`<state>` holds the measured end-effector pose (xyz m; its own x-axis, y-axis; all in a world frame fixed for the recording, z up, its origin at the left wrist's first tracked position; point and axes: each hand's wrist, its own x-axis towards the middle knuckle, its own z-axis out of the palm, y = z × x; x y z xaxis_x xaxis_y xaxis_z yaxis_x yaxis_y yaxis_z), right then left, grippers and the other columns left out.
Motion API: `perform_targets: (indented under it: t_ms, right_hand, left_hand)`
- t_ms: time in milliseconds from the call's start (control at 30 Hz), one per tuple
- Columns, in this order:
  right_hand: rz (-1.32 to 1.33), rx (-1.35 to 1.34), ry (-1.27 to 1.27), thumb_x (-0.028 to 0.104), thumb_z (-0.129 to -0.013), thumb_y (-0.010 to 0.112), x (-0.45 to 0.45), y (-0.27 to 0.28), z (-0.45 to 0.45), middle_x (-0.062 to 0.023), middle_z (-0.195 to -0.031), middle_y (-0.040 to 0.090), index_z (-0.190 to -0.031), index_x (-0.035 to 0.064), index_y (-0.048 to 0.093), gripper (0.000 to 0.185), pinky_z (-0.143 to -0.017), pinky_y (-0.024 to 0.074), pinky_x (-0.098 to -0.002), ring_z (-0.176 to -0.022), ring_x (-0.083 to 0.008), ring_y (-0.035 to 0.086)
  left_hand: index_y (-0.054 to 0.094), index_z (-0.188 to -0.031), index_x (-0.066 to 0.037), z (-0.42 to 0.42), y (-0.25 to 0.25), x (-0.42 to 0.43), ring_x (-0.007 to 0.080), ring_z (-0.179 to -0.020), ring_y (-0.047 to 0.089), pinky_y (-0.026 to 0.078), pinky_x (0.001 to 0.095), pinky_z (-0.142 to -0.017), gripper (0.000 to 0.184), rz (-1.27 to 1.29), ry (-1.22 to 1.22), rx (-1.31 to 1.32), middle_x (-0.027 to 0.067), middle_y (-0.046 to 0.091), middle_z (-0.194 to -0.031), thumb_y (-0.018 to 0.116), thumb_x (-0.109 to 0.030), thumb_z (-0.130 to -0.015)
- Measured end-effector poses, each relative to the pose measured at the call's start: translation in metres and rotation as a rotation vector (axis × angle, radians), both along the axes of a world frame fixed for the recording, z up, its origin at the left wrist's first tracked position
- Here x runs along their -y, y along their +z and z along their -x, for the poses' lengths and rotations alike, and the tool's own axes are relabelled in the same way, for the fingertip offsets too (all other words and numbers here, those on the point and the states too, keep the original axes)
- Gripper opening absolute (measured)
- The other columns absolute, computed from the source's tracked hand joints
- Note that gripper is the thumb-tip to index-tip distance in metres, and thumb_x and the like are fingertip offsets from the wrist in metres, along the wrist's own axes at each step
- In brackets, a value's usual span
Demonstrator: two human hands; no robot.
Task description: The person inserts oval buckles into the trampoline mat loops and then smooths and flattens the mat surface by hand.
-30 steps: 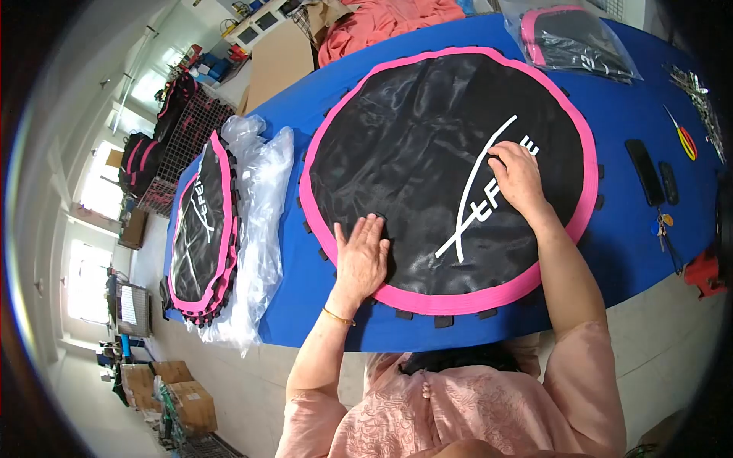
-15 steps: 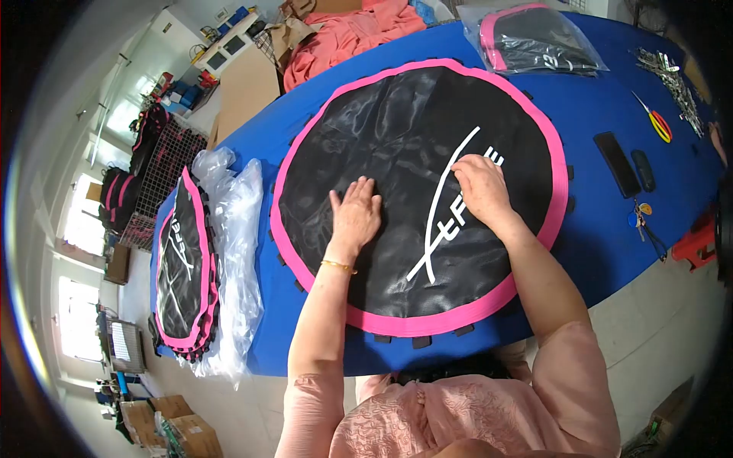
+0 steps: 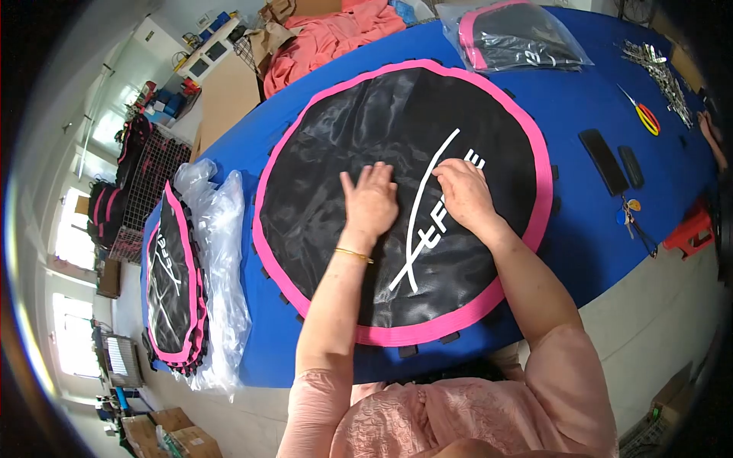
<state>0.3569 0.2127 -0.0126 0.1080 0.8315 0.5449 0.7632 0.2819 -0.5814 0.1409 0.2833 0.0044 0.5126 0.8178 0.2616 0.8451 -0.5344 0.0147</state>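
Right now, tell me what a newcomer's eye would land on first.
Probably the big black round sheet with its pink rim, spread on the blue table, the left hand and right hand over its middle. Next, perhaps, the heaped coral cloth at the table's far edge, or the crumpled clear plastic left of the sheet.

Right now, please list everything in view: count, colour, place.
Round mat: 1, black and pink, centre
Mat stack: 1, black and pink, left
Plastic: uncounted, clear, beside stack
Bagged bundle: 1, black and pink, far side
Scissors: 1, red and yellow, right
Oblong items: 2, black, right
Keys: uncounted, mixed, right
Metal pieces: uncounted, silver, right
Table: 1, blue, centre
Stool: 1, red, right
Cloth: uncounted, coral, beyond table
Cartons: several, brown, floor left
Bags: uncounted, black and pink, background
Another person's arm: partial, right edge
Left hand: 1, bare, on mat
Right hand: 1, bare, over mat
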Motion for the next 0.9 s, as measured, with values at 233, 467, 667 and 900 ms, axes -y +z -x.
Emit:
perform_targets:
  t_ms: [233, 467, 667, 900]
  right_hand:
    - [0.031, 0.005, -0.013, 0.013, -0.1, 0.062, -0.003, -0.002, -0.001, -0.0074, -0.118, 0.07, -0.109, 0.0073, 0.074, 0.016, -0.102, 0.0465, -0.0439, -0.117, -0.0304, 0.063]
    - [0.004, 0.018, -0.003, 0.013, -0.099, 0.063, -0.004, -0.006, -0.002, -0.007, -0.117, 0.07, -0.109, 0.0075, 0.074, 0.016, -0.102, 0.0469, -0.0437, -0.116, -0.0298, 0.064]
    - [-0.003, 0.048, -0.002, 0.014, -0.098, 0.065, -0.004, -0.005, -0.002, -0.0071, -0.117, 0.07, -0.11, 0.007, 0.074, 0.016, -0.103, 0.0475, -0.0435, -0.116, -0.0299, 0.064]
    - [-0.003, 0.074, 0.01, 0.014, -0.097, 0.066, -0.005, -0.007, -0.004, -0.007, -0.119, 0.07, -0.112, 0.0079, 0.074, 0.018, -0.103, 0.048, -0.044, -0.115, -0.031, 0.064]
  left_hand:
    - [0.052, -0.154, -0.015, 0.123, 0.003, -0.024, 0.03, -0.151, 0.044, 0.019, 0.072, -0.123, 0.048, 0.146, 0.279, -0.052, 0.0075, 0.05, -0.163, 0.046, -0.031, -0.109]
    - [0.05, -0.156, -0.014, 0.184, 0.005, 0.018, 0.0302, -0.153, 0.042, 0.017, 0.0702, -0.125, 0.048, 0.171, 0.367, -0.042, 0.0081, 0.047, -0.165, 0.044, -0.03, -0.11]
    - [0.052, -0.153, -0.012, 0.201, 0.01, 0.077, 0.0304, -0.151, 0.045, 0.019, 0.0679, -0.125, 0.047, 0.166, 0.297, 0.034, 0.0106, 0.051, -0.161, 0.049, -0.025, -0.108]
    - [0.053, -0.15, -0.004, 0.157, 0.03, 0.176, 0.0341, -0.145, 0.051, 0.021, 0.0663, -0.124, 0.049, 0.11, 0.079, -0.018, 0.0163, 0.056, -0.155, 0.055, -0.018, -0.104]
